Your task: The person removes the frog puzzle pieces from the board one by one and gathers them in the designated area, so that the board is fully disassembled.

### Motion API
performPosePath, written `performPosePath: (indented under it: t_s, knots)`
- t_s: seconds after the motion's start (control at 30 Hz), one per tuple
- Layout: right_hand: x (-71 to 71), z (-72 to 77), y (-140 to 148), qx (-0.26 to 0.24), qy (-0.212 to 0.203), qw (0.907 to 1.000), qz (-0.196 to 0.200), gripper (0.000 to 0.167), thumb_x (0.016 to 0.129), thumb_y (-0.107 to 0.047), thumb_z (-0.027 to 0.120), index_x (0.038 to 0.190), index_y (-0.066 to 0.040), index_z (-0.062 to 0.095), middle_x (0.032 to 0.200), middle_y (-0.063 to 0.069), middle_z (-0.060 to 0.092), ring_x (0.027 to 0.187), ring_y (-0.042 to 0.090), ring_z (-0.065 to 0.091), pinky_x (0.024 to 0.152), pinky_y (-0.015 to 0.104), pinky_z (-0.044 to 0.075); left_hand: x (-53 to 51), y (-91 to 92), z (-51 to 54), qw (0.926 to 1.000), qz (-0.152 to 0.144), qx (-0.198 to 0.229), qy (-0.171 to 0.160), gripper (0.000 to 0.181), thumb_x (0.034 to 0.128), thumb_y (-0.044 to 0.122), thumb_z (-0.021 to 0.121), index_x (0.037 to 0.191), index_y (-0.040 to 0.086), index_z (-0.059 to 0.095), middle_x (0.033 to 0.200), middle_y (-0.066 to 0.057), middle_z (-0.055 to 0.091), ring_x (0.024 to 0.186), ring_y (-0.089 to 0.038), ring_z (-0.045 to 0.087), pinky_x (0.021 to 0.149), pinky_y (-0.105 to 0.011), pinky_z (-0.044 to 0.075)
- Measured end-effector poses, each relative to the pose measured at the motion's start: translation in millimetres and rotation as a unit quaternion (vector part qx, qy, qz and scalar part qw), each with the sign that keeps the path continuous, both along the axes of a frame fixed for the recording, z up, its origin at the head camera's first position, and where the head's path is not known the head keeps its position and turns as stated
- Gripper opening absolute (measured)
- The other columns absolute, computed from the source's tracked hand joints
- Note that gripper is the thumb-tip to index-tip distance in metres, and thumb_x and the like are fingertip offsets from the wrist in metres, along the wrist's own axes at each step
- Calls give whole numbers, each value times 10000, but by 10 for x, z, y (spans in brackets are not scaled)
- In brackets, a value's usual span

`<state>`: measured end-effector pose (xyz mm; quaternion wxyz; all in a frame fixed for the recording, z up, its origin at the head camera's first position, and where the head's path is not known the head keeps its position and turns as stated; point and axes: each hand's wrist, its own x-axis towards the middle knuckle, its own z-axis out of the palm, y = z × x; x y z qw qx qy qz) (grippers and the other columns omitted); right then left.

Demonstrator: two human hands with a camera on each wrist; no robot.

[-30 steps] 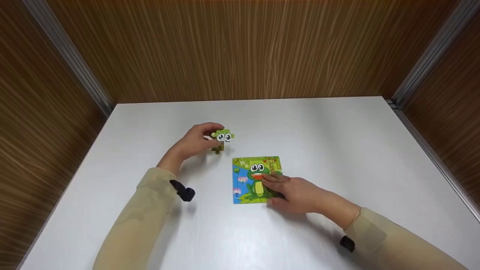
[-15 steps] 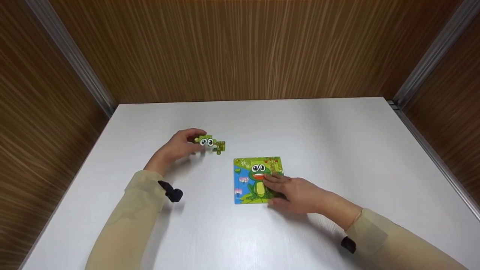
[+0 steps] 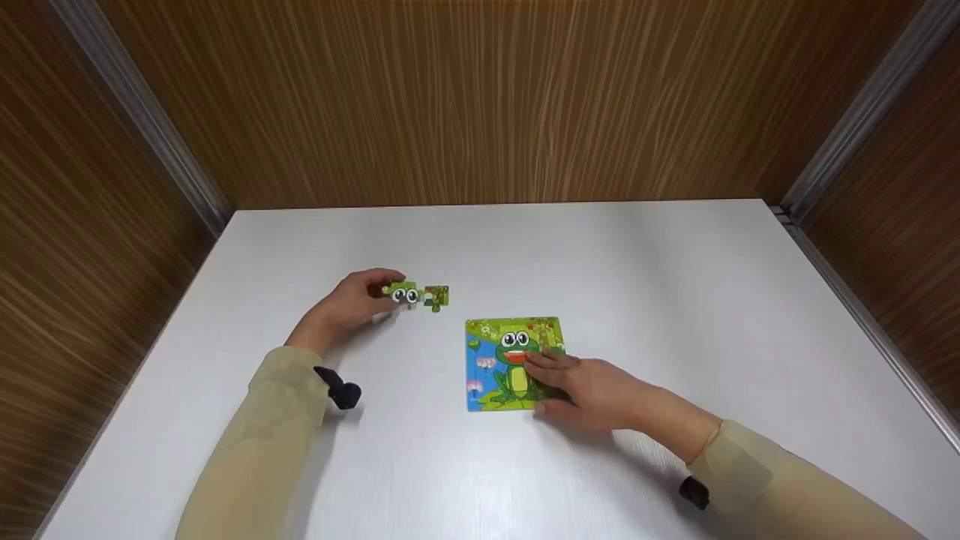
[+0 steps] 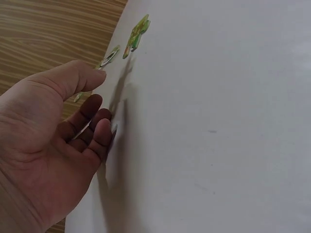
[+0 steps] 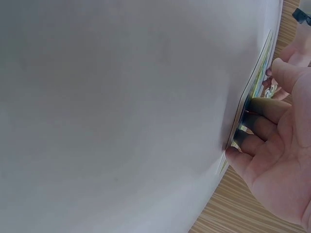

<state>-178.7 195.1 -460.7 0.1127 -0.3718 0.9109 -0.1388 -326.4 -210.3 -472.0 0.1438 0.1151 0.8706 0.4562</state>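
Observation:
A square frog puzzle board (image 3: 491, 375) lies flat near the middle of the white table. The right hand (image 3: 600, 391) rests on its right part with fingers extended, covering some of the picture; in the right wrist view the board (image 5: 260, 73) is seen edge-on under that hand (image 5: 277, 155). Further back on the left, the left hand (image 3: 352, 301) pinches an eye-printed puzzle piece (image 3: 403, 293) between thumb and fingers. A second green piece (image 3: 437, 296) is just right of it; in the left wrist view this piece (image 4: 137, 35) appears beyond the left hand (image 4: 53, 131).
The white tabletop (image 3: 637, 285) runs back to a brown wood-grain panel (image 3: 480, 97). Similar panels with grey metal edging stand at both sides. A black device (image 3: 343, 394) is on the left wrist and another (image 3: 694, 492) on the right.
The left hand has moved left and slightly nearer with the eye piece. The second piece, earlier below the eyes and partly overlapped, now lies to their right. The right hand stays on the board.

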Motion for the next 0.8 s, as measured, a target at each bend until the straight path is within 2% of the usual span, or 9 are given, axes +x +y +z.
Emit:
performPosePath:
  t_s: [0.33,0.8]
  knots:
    - [11,4,15,10,-162,9997,-169,660,1073,-435,618,1589,-48,477,1656,104,419,1511,371,401,1133,557,434,-5,0,-72,9999,83,-108,5,517,978,81,705,1484,104,604,1432,-137,589,1277,-298,528,1141,-473,401]
    - [18,50,42,-9,-174,9998,-33,673,1085,-453,587,1597,-36,454,1662,129,402,1512,394,388,1142,568,419,33,4,-90,9995,302,-105,-45,512,996,77,682,1498,125,596,1487,-145,521,1335,-308,487,1183,-489,361]
